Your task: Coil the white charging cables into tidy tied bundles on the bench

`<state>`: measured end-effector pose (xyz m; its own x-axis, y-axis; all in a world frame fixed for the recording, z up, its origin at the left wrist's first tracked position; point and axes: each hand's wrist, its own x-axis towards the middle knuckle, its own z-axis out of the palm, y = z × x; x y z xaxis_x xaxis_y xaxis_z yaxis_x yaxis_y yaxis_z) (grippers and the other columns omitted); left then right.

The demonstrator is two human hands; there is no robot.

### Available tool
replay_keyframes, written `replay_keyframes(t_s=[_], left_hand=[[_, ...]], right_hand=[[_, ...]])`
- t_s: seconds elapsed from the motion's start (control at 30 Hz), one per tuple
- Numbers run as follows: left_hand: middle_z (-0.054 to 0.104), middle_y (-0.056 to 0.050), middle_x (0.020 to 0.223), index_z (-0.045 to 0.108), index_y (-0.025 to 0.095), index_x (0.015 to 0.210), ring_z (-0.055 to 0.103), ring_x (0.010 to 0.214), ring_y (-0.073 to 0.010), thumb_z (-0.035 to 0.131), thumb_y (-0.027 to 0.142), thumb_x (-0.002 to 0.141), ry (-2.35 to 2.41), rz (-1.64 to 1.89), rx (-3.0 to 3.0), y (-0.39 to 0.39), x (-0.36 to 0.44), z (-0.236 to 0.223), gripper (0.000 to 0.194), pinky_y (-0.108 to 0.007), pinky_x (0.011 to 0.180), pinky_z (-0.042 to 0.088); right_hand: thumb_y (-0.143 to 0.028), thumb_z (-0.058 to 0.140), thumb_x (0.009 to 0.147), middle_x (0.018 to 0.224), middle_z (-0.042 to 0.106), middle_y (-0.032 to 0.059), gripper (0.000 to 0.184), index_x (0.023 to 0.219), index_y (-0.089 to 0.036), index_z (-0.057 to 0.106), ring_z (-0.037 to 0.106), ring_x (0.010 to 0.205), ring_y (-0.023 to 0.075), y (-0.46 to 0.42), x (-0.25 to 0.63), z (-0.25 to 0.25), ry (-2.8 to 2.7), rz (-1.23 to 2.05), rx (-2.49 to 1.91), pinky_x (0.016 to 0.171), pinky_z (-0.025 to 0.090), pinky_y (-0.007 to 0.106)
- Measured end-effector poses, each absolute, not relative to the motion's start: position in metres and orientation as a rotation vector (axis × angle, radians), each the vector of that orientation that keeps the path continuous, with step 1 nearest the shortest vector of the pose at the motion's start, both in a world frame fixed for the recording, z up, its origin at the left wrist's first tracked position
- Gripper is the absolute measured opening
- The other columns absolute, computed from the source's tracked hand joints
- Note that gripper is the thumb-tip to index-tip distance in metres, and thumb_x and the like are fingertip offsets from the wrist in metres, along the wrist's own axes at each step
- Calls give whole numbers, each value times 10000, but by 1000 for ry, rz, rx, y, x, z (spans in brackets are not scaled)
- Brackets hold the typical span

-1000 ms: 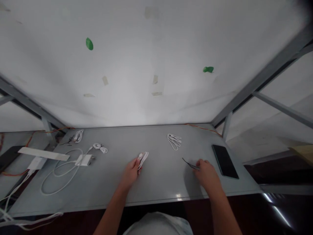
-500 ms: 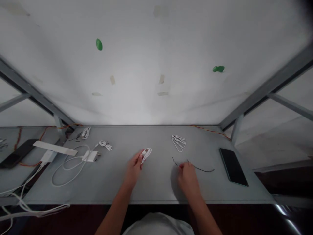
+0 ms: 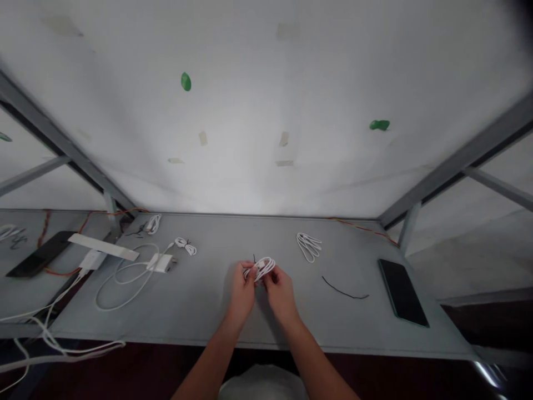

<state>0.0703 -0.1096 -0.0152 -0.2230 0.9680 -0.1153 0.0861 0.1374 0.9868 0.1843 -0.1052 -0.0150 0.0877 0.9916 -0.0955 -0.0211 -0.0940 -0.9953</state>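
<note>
Pinching the near-left side of a coiled white charging cable [image 3: 265, 268], the left hand [image 3: 242, 291] has its thumb and fingers closed on the loops, a hold that seems meant to press them into one flat bundle. The right hand [image 3: 282, 294] meets it from the other side, fingertips curled nearly together against the coil; whether they grip the loops or something thin among them cannot be told. A short black tie end [image 3: 254, 258] pokes up just beyond the left fingertips, probably because the tie lies around or behind the bundle, though the fingers hide its path. Both hands sit close together over the grey table [image 3: 200, 311], likely so that each can brace the coil for the other. Beyond and to the right of the right hand is a loosely looped white cable [image 3: 308, 246]; nearer its right side lies a loose black tie [image 3: 343, 291], within easy reach, with a dark smartphone [image 3: 403, 292] farther out. Well left of the left hand rest a tied white cable [image 3: 185, 246], its black tie apparently holding the loops tight, and a white charger plug [image 3: 160, 263] with its cord.
</note>
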Motion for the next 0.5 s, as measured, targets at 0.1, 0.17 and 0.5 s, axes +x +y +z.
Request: replay_keyframes(t_s=[0.1,0.17,0.5], left_hand=[[728,-84,961,615,199,995,679,776,-191,583,715,891,1504,1203,1065,-106,69,-17,527,-292,671,542],[721,-80,923,608,201,983,679,767,-196,565,683,910,1525,1197,1078,-104,68,-18,490,-305,683,549],[711,-67,863,630,199,960,667,732,-206,535,600,966,1641,1192,1189,-98,62,-16,412,-331,708,531]], right_hand=[[-459,677,816,764,728,54,287,853,-179,727,606,680,201,-106,185,-21,-1058,1261,-1304,642,469,302],[-462,698,805,781,749,67,298,869,-176,748,627,685,211,-108,186,-23,-1055,1286,-1315,650,475,312],[-405,681,845,766,748,71,239,848,-183,770,662,707,242,-122,186,-28,-1161,1173,-1411,681,505,350]])
